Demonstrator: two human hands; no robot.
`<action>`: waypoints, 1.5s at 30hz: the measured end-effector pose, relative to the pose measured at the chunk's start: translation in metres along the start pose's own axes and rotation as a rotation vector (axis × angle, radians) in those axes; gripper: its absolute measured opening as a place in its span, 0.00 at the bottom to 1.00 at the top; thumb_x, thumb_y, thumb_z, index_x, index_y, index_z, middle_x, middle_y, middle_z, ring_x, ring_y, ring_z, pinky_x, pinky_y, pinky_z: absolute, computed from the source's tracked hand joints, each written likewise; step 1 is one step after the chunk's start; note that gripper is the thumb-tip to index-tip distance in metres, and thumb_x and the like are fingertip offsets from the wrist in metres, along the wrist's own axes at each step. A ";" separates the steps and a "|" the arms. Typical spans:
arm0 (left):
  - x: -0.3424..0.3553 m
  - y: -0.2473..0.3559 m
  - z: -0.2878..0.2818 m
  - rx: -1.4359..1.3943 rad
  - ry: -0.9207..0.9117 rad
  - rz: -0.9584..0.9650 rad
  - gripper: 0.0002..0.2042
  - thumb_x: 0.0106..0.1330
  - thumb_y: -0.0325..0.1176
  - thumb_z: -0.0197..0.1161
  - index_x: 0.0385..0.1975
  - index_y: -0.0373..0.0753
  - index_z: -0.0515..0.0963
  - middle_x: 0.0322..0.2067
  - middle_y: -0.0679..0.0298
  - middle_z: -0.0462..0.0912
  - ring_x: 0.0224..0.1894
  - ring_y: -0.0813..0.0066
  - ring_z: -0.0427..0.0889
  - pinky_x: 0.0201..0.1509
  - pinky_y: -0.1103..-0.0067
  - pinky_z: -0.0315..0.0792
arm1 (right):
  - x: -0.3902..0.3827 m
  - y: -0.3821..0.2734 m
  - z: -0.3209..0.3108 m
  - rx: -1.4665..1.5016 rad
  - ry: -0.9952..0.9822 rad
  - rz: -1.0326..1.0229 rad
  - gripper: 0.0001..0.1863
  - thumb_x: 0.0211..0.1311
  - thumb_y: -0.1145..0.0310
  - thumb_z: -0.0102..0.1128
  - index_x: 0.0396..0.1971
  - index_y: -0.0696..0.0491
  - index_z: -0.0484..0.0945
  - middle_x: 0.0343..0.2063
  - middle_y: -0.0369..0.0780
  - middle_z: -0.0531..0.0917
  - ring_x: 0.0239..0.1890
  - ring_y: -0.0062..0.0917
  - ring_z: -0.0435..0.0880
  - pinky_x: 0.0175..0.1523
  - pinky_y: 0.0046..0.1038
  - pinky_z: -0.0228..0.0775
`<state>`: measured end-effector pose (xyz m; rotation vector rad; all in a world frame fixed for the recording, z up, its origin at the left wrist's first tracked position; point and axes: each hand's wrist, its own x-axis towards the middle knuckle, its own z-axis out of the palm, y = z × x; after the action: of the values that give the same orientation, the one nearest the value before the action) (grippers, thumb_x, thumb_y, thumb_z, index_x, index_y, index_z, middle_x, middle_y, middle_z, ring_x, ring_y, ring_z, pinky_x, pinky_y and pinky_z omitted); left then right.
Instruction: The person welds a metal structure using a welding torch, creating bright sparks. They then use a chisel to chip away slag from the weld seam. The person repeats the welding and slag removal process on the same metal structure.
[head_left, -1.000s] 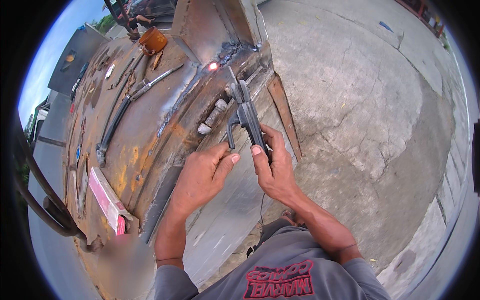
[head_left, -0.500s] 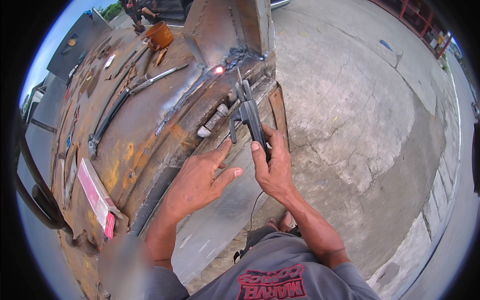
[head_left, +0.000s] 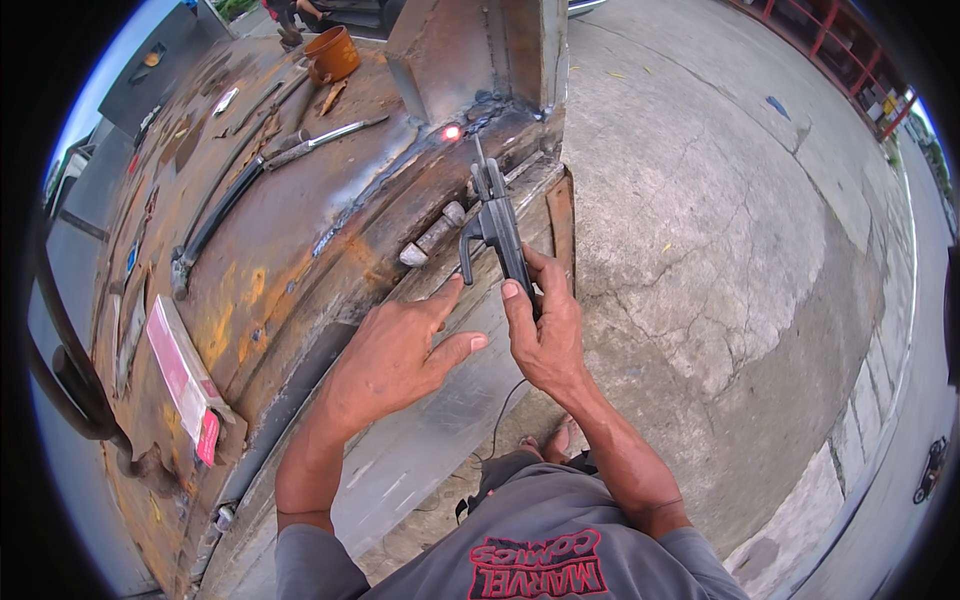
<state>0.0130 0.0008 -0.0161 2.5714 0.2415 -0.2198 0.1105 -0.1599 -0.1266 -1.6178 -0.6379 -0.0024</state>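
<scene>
My right hand (head_left: 542, 335) grips a black welding electrode holder (head_left: 500, 225) with a short rod (head_left: 479, 150) in its jaws, angled toward a bright red glowing spot (head_left: 452, 133) beside dark weld beads (head_left: 490, 108) on rusty steel. My left hand (head_left: 395, 355) is open, thumb and index finger spread, the index fingertip at the holder's lever (head_left: 466, 265); whether it touches is unclear. A short worn metal cylinder (head_left: 435, 235) lies just left of the holder. A thin cable runs down from below my right hand.
The rusty steel deck (head_left: 270, 240) carries a long black-handled tool (head_left: 225, 215), an orange container (head_left: 332, 55) and a pink box (head_left: 178, 355). An upright steel plate (head_left: 440, 50) rises behind. Concrete ground (head_left: 700, 250) lies right. A person (head_left: 300, 20) is partly visible at the top.
My left hand has opened slightly, its thumb stretching away from the index finger, and sits a little further left. The view has shifted slightly. My right hand still holds the electrode holder.
</scene>
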 end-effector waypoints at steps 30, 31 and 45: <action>-0.001 -0.006 0.004 -0.008 0.073 0.063 0.39 0.72 0.53 0.69 0.69 0.22 0.72 0.38 0.34 0.87 0.44 0.35 0.89 0.51 0.57 0.81 | 0.006 0.001 0.002 0.013 -0.018 -0.006 0.22 0.79 0.69 0.56 0.66 0.64 0.71 0.39 0.51 0.84 0.35 0.35 0.84 0.43 0.37 0.76; -0.001 -0.008 0.005 -0.017 0.081 0.075 0.39 0.72 0.53 0.69 0.69 0.22 0.72 0.39 0.34 0.87 0.45 0.36 0.89 0.52 0.57 0.81 | 0.007 -0.001 0.001 0.015 -0.028 0.006 0.22 0.79 0.69 0.56 0.66 0.64 0.71 0.39 0.52 0.84 0.35 0.34 0.84 0.43 0.37 0.76; -0.004 -0.003 0.002 -0.092 0.083 0.110 0.38 0.71 0.47 0.75 0.72 0.24 0.71 0.53 0.42 0.89 0.49 0.55 0.94 0.47 0.68 0.85 | 0.001 0.010 0.001 0.121 -0.014 0.058 0.24 0.81 0.65 0.56 0.67 0.65 0.70 0.38 0.46 0.83 0.32 0.25 0.81 0.38 0.31 0.75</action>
<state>0.0086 0.0021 -0.0183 2.4961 0.1365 -0.0601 0.1147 -0.1590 -0.1351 -1.5200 -0.5907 0.0892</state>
